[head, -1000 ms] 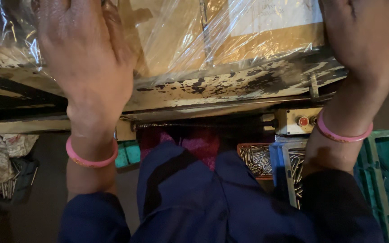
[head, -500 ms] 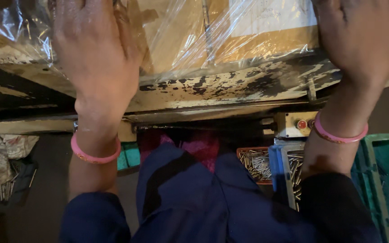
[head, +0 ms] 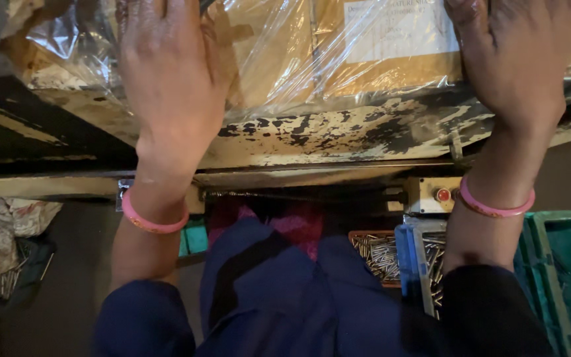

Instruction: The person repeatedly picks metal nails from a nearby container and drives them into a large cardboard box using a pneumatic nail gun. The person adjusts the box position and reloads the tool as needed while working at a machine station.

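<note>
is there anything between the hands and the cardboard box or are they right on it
Only the clear plastic wrap lies between them. Both the left hand and the right hand rest flat on the wrapped box, which sits on the worn bench. Nothing else visible stands between.

Single view, worn on the head, aimed steeply down and slightly forward over the wearer's own arms. Very near: left hand (head: 170, 79) and right hand (head: 517, 63) fill the upper corners, fingertips cut off by the top edge. Between and beyond the hands, a plastic-wrapped cardboard box (head: 312, 56) on a worn bench edge (head: 338, 135). Below the wrists, dark blue clothing (head: 279, 297) close under the lens. No second view, so no shared area.
</note>
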